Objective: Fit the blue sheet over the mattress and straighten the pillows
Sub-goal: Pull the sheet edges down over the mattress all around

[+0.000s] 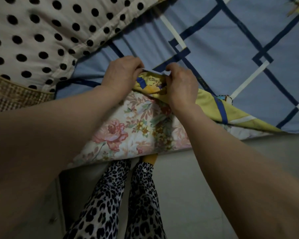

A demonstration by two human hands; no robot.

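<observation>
The blue sheet (222, 49), light blue with dark blue and white crossing bands, lies over the top of the bed. Its near edge is turned up and shows a yellow patterned underside (207, 106). My left hand (121, 75) and my right hand (181, 83) both pinch that folded edge, close together, above the mattress (128, 135), which has a floral cover and is bare on its near side. A cream pillow with black dots (42, 31) rests at the upper left, partly on the sheet.
A woven checked fabric (11, 94) shows under the pillow at the left edge. Pale floor (214, 169) runs along the bed's near side. My legs in leopard-print trousers (128, 195) stand against the mattress edge.
</observation>
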